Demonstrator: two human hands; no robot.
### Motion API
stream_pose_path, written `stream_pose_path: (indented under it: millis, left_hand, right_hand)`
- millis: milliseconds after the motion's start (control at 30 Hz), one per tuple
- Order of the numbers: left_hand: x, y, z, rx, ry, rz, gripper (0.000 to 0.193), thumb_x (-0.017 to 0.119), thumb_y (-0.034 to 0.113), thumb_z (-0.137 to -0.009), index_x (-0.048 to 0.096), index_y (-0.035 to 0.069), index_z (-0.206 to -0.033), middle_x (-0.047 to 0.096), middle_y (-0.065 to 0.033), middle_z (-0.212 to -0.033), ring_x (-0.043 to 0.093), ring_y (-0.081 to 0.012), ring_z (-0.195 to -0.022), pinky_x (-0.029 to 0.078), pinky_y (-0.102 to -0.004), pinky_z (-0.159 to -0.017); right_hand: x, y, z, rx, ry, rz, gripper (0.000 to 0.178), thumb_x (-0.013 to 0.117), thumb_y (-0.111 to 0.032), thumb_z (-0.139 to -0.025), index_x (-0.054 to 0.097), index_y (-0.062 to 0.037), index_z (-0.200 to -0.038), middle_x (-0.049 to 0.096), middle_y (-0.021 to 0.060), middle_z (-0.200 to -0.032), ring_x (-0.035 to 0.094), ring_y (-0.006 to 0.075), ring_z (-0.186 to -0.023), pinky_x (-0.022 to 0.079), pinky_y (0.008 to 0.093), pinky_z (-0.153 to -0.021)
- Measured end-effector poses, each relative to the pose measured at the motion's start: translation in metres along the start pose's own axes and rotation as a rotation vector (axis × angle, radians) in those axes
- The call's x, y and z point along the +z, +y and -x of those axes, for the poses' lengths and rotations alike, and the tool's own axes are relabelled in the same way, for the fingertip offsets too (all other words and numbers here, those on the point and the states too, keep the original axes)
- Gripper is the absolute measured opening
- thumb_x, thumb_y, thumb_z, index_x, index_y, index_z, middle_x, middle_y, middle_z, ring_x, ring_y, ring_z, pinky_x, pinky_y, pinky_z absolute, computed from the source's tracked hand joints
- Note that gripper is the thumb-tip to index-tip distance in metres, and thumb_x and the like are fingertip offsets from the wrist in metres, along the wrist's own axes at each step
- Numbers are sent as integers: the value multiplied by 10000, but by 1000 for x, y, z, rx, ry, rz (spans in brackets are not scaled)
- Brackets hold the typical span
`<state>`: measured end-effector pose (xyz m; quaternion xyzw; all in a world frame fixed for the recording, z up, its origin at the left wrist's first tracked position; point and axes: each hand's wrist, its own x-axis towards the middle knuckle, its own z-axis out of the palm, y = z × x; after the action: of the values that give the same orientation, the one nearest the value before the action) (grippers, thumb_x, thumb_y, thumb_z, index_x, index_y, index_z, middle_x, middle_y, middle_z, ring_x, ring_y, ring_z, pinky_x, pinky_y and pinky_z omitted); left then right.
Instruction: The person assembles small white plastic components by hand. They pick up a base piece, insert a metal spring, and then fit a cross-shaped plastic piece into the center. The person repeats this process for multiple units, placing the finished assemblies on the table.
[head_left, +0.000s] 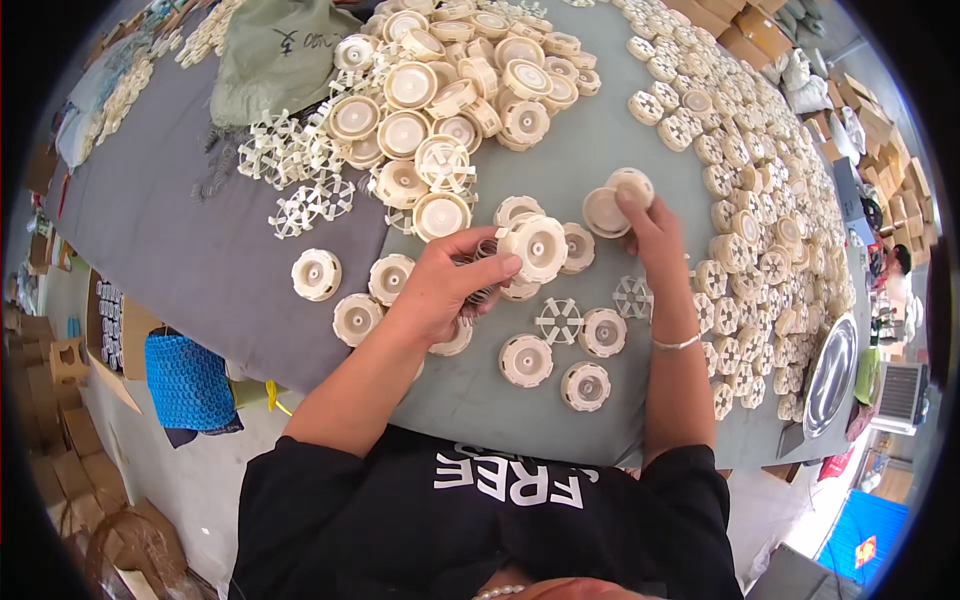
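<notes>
My left hand (pixel 455 280) is closed, with thumb and fingers pinching a cream round plastic cap (pixel 543 250) by its edge. Thin metal coil springs (pixel 484 265) show within the curl of the same hand. To the right, my right hand (pixel 655 232) grips a shallow cream disc (pixel 604 213); a second round piece (pixel 633 184) overlaps it at the fingertips. Between and below my hands lie several notched round caps, among them one with its hollow side up (pixel 585 386). Spoked white plastic rings (pixel 559 321) lie flat beside them.
A heap of cream round parts (pixel 410 85) rises at the far middle, with loose spoked rings (pixel 290 150) left of it. Rows of assembled pieces (pixel 740 150) cover the right side. A green bag (pixel 275 60) lies far left, and a metal tray (pixel 831 375) stands at right.
</notes>
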<state>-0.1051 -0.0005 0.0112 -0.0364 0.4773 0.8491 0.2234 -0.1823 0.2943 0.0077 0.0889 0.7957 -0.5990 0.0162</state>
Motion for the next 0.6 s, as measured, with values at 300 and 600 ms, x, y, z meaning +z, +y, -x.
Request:
stream_pose_path:
  millis: [300,600]
  left_hand:
    - [0,-1,0,-17,13,10,379,800,151,-930,697,-10,-1258,675,-33,-865,558,-98,-597,422,-233,-487]
    - [9,-1,8,136,47,-273,399,861,72,-872,732,9,-1245,722,-45,-965,623,-77,-716,474,-229,-573]
  right_hand:
    - [-26,37,-25,-119,106,342,379,712,-328,-1004,733,33,-1120,673,50,-810,598,147,-717,501,346,-660]
    - [7,-41,56,-237,-494,-144,385,742,-107,-971,671,-42,-1344,719,54,-1156,703,138,-946,576,299,-785]
